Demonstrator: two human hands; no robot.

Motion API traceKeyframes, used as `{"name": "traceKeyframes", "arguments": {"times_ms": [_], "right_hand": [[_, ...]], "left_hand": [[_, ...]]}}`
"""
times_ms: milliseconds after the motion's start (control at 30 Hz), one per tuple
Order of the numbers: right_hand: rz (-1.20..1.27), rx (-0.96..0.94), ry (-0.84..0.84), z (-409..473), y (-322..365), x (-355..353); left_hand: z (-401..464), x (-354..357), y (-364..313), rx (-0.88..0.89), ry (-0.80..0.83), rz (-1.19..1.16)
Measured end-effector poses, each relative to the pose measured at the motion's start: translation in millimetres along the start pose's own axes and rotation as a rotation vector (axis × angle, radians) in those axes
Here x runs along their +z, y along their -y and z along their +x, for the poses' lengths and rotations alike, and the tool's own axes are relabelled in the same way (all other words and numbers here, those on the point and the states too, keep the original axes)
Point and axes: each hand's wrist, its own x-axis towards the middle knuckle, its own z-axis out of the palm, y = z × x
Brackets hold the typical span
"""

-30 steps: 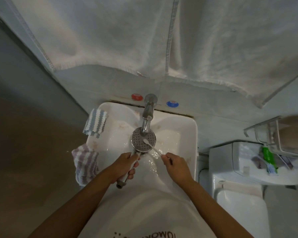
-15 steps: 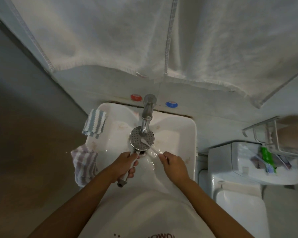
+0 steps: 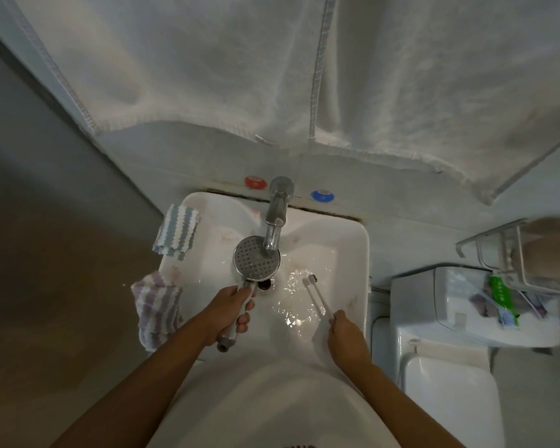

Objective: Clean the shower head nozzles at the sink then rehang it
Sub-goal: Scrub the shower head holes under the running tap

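Now the right hand [image 3: 346,337] has pulled the toothbrush [image 3: 317,294] off the shower head [image 3: 256,258] and holds it over the sink [image 3: 353,253]. The left hand [image 3: 230,308] still wraps the handle, holding the head under the tap [image 3: 277,218]. Scrubbing looks done; rinsing seems next.

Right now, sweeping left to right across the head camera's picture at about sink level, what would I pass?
Striped cloth on the sink's left rim → left hand gripping the shower head → toothbrush in the right hand → sink's right rim → green tube on the toilet tank → wire rack.
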Motion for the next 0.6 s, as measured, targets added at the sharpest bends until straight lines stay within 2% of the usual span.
{"name": "traceKeyframes", "arguments": {"times_ms": [167, 300, 467, 533, 600], "right_hand": [[-0.227, 0.065, 0.105, 18, 8, 3], [-0.259, 0.150, 0.163, 26, 15, -1], [-0.375, 0.138, 0.223, 29, 18, 0], [-0.373, 0.158, 0.171, 31, 26, -6], [-0.264, 0.151, 0.067, 37, 43, -15]], "left_hand": [[0, 3, 1, -0.013, 0.028, -0.007], [-1, 3, -1, -0.021, 0.040, -0.046], [-1, 4, -4, -0.034, 0.058, -0.087], [0, 6, -4, -0.034, 0.057, -0.106], [1, 6, -4, -0.039, 0.065, -0.101]]}}
